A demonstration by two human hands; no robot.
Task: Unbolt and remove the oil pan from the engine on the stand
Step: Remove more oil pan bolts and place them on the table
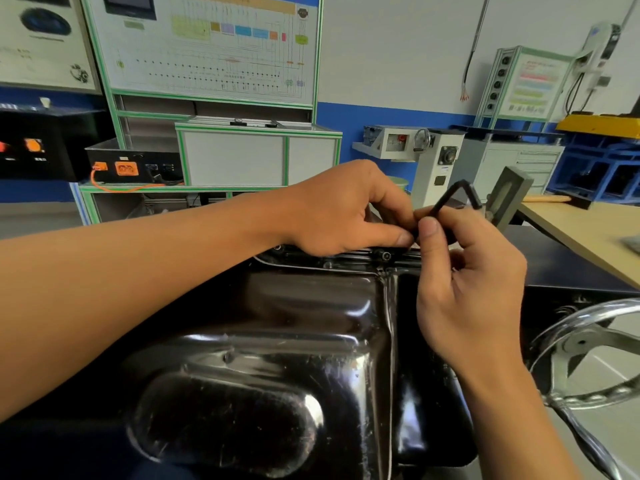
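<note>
A glossy black oil pan (277, 358) fills the lower middle, bottom side up on the engine. Its far flange (346, 259) carries a socket-head bolt (386, 256). A black L-shaped hex key (450, 195) sticks up above the flange, its bent end high and to the right. My right hand (467, 282) grips the key's shaft between thumb and fingers. My left hand (346, 209) reaches over the pan from the left and pinches the lower end of the key at the flange. The key's tip is hidden behind my fingers.
A chrome handwheel (588, 358) of the stand sits at the lower right. A wooden bench (588, 230) lies to the right. Behind stand a green-framed training board (207, 46), a black box with orange connectors (131, 168) and a white pedestal unit (436, 161).
</note>
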